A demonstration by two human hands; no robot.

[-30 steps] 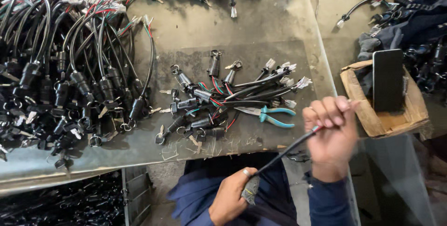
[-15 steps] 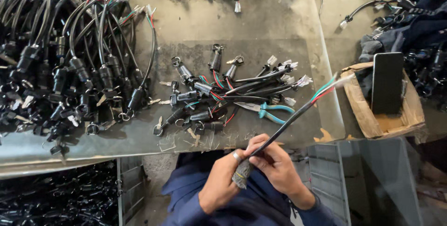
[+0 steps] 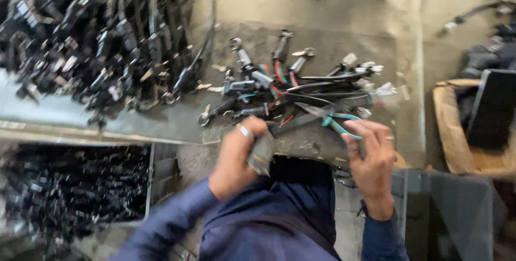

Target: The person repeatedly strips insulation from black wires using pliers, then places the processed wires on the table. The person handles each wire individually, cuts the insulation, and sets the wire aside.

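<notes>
Two bare hands work at the near edge of a grey metal workbench (image 3: pixel 333 3). The left hand (image 3: pixel 236 156) is closed around a small greyish connector piece (image 3: pixel 262 153), held just off the bench edge; motion blur hides its detail. The right hand (image 3: pixel 371 159) has its fingers curled at the turquoise handles of one pair of pliers (image 3: pixel 330 120); whether they grip the handles cannot be told. The pliers lie on the bench beside a small loose pile of cable assemblies (image 3: pixel 290 89), black leads with red and green wires and metal ring terminals. One large heap of black cables (image 3: pixel 102 40) fills the left of the bench. One bin of black parts (image 3: pixel 70 191) stands below. One brown cardboard box (image 3: pixel 457 132) sits right, holding a flat black object (image 3: pixel 492 108).
</notes>
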